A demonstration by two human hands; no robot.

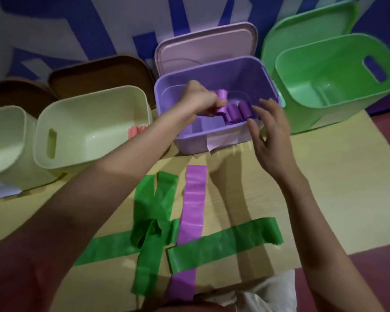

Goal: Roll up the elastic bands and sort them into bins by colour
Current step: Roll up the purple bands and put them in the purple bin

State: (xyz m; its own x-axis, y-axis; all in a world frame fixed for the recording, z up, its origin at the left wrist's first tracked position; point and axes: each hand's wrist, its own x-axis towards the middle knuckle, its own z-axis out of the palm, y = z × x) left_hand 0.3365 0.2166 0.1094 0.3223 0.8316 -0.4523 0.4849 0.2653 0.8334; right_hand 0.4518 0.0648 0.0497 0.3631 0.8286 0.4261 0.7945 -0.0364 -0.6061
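Note:
My left hand (200, 99) reaches into the purple bin (214, 70) and grips a rolled purple band (222, 102). Two darker purple rolls (238, 112) lie inside the bin beside it. My right hand (268, 131) hovers with spread fingers at the bin's front right rim, holding nothing. On the table a flat purple band (193, 208) runs toward me. Several flat green bands (223, 244) cross over and beside it, some crumpled.
A green bin (338, 104) stands at the right with its lid behind. Two cream bins (88, 131) sit at the left; the nearer one holds pink rolls (136, 131). Brown lids (99, 75) lean behind them. The table's edge lies near my lap.

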